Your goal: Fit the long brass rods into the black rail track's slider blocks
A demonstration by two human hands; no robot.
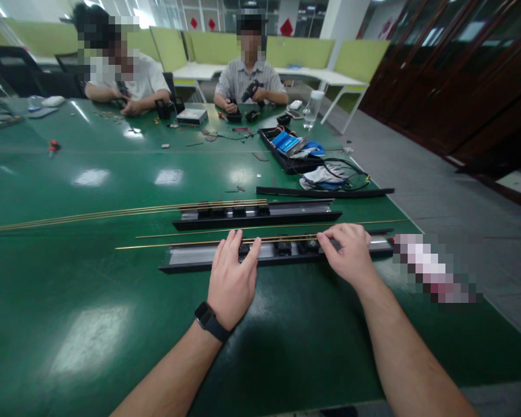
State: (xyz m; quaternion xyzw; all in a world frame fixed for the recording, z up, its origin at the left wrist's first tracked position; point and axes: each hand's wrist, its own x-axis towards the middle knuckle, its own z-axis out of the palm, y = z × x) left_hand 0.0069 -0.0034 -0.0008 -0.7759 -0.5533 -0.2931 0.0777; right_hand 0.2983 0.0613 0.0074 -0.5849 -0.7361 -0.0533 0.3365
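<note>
The left hand (233,281), fingers spread, is lying across a long, black-edged silver channel (191,256), perhaps for steadiness; the right hand (349,255) is pinching a thin brass-coloured rod (173,245), seemingly aligning it lengthwise. The glossy green table (286,353) is supporting the channel.

Rods (178,244) along near rail (191,255), tray (301,165) behind (rightward)

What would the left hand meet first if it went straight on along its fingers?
The left hand would likely meet the thin brass-coloured rod lying just short of the farther long black-edged channel; depth is unclear, it may pass over.
</note>
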